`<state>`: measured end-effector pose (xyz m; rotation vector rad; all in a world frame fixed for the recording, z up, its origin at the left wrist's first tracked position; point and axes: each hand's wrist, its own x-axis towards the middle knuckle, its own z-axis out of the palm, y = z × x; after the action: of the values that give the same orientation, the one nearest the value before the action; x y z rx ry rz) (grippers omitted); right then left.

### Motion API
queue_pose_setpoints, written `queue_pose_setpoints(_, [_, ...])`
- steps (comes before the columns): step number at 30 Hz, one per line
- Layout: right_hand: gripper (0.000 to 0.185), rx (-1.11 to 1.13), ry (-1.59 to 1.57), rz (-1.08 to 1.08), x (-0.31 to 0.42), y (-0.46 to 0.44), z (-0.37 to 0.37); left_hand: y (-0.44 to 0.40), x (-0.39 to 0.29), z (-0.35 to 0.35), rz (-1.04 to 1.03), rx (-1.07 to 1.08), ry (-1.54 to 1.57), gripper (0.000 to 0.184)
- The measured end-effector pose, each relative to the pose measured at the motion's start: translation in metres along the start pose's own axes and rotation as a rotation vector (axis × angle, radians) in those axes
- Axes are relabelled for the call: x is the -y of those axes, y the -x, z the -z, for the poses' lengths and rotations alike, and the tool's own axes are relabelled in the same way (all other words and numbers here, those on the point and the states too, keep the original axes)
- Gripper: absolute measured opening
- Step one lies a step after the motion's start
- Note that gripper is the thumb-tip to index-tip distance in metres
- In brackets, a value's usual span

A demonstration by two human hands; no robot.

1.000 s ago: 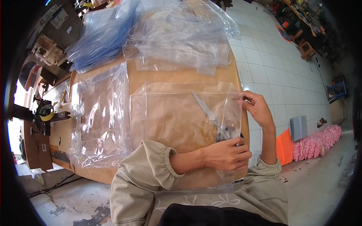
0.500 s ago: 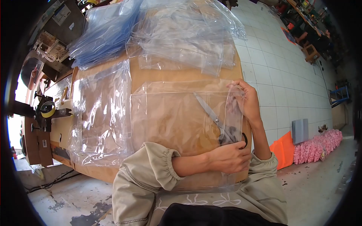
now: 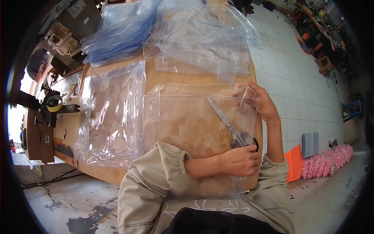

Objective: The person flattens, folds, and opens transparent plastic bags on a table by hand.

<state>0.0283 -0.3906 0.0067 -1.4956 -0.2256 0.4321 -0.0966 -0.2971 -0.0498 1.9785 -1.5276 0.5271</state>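
Note:
A clear plastic bag [image 3: 187, 117] lies flat on the brown-topped table [image 3: 202, 78] in front of me. My left hand [image 3: 242, 160] reaches across from the left, fingers curled on the bag's right edge. Beside it, scissors [image 3: 224, 117] show through the plastic, blades toward the upper left, black handles close to my fingers. My right hand [image 3: 260, 102] is at the bag's upper right corner, fingers bent around the raised edge and partly seen through the film. Left of this bag lies another clear plastic piece [image 3: 113, 109].
Bluish plastic sheets [image 3: 120, 37] and a heap of clear plastic [image 3: 198, 43] lie at the table's far side. A tape dispenser [image 3: 54, 104] stands at left. On the floor at right are an orange sheet [image 3: 294, 163], a grey stack [image 3: 310, 144] and a pink bundle [image 3: 327, 160].
My right hand has gone from the bag's outer right edge to around its upper corner, and that edge is now raised. My left hand stays by the scissor handles. The camera view has shifted slightly.

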Motion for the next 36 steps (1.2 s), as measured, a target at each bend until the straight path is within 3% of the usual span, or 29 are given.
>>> queue_pose_setpoints(9, [0.010, -0.154, 0.366, -0.009, -0.041, -0.028, 0.022, -0.004, 0.010, -0.002, 0.041, -0.071, 0.024, 0.022])
queue_pose_setpoints(12, [0.013, -0.103, 0.270, -0.030, -0.036, -0.034, 0.028, -0.005, 0.017, -0.003, 0.051, -0.083, 0.040, 0.022])
queue_pose_setpoints(15, [0.020, -0.147, -0.024, -0.249, 0.004, -0.019, 0.014, -0.007, 0.023, -0.002, 0.064, -0.054, 0.061, 0.023])
queue_pose_setpoints(18, [0.027, -0.076, 0.248, -0.188, -0.007, -0.011, 0.011, -0.007, 0.026, -0.001, 0.048, -0.004, 0.056, 0.019])
queue_pose_setpoints(21, [0.028, -0.104, 0.367, 0.001, -0.036, -0.016, 0.022, -0.013, 0.026, 0.013, 0.048, -0.144, 0.105, 0.014])
queue_pose_setpoints(23, [0.023, -0.139, 0.433, 0.052, -0.030, -0.010, 0.018, -0.008, 0.046, 0.031, 0.183, -0.432, -0.100, 0.019])
queue_pose_setpoints(25, [0.021, -0.178, 0.437, 0.074, -0.027, -0.004, 0.016, 0.008, 0.089, 0.073, 0.386, -0.550, -0.340, 0.023])
queue_pose_setpoints(26, [0.020, -0.202, 0.411, 0.077, -0.025, -0.002, 0.016, 0.020, 0.109, 0.089, 0.621, -0.494, -0.573, 0.018])
queue_pose_setpoints(27, [0.020, -0.225, 0.385, 0.080, -0.024, 0.001, 0.016, 0.037, 0.126, 0.105, 0.707, -0.425, -0.656, 0.013])
queue_pose_setpoints(28, [0.020, -0.224, 0.383, 0.122, -0.020, 0.003, 0.014, 0.050, 0.136, 0.119, 0.790, -0.357, -0.741, 0.019])
queue_pose_setpoints(31, [0.019, -0.210, 0.359, 0.254, -0.013, 0.010, 0.008, 0.065, 0.137, 0.138, 1.218, -0.068, -0.199, 0.050])
queue_pose_setpoints(34, [0.017, -0.214, 0.306, 0.355, -0.015, 0.015, 0.005, 0.067, 0.140, 0.148, 1.179, 0.026, -0.050, 0.065])
queue_pose_setpoints(36, [0.015, -0.268, 0.296, 0.359, -0.022, 0.017, 0.010, 0.064, 0.141, 0.153, 1.159, 0.077, -0.019, 0.064])
